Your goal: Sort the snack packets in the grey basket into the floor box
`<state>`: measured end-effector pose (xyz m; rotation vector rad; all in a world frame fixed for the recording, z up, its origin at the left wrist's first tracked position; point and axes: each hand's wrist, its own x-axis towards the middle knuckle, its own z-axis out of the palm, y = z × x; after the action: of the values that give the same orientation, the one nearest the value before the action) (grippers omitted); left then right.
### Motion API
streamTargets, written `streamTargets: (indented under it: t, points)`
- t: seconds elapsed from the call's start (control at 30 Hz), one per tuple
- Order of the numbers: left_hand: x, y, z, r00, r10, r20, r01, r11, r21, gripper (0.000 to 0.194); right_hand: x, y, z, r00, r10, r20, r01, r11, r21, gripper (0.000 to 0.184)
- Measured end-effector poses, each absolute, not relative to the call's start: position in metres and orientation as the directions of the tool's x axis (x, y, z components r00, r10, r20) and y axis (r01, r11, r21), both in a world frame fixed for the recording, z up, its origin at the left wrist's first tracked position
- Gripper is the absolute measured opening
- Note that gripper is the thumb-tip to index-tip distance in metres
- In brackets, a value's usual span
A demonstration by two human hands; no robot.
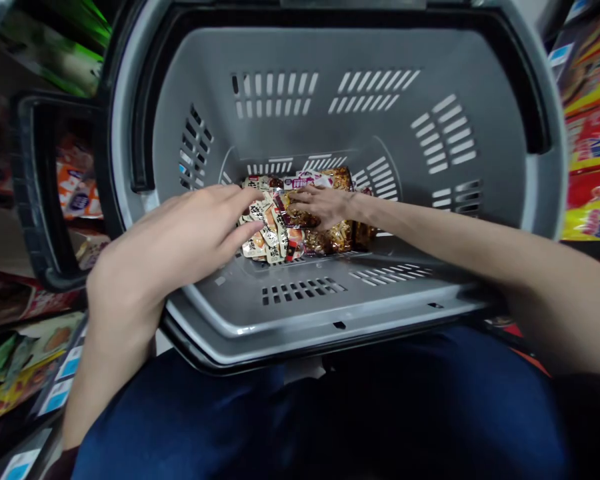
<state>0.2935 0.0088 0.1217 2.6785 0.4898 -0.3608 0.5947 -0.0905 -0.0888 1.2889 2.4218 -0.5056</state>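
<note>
A grey plastic shopping basket point(485, 80) rests on my lap. A pile of small snack packets point(280, 233), white, orange and brown, lies on its floor. My left hand point(180, 243) reaches over the near rim with its fingers stretched out, the fingertips touching the white packets at the left of the pile. Deep inside the basket, my right hand point(323, 203) lies flat on the brown packets with its fingers spread. Neither hand is closed round a packet.
A black handle point(35, 200) of the basket hangs out to the left. Store shelves with packaged goods point(593, 153) stand close on the right, and more packets point(25, 367) fill the left shelves. My legs in blue trousers point(330, 413) are under the basket.
</note>
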Motion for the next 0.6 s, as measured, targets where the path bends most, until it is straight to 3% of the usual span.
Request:
streamTargets:
  t: [0.17, 0.4, 0.6]
  points:
    - [0.294, 0.01, 0.123, 0.91, 0.281, -0.305, 0.377, -0.866, 0.327, 0.051, 0.565, -0.097, -0.082, -0.376, 0.785, -0.493, 0.912, 0.409, -0.044, 0.093]
    - [0.296, 0.009, 0.126, 0.924, 0.291, -0.249, 0.364, -0.869, 0.334, 0.052, 0.573, -0.082, -0.056, -0.387, 0.774, -0.501, 0.912, 0.403, -0.081, 0.068]
    - [0.295, 0.01, 0.125, 0.926, 0.298, -0.23, 0.365, -0.861, 0.354, 0.054, 0.589, -0.068, -0.035, -0.181, 0.857, -0.482, 0.977, 0.211, 0.01, 0.056]
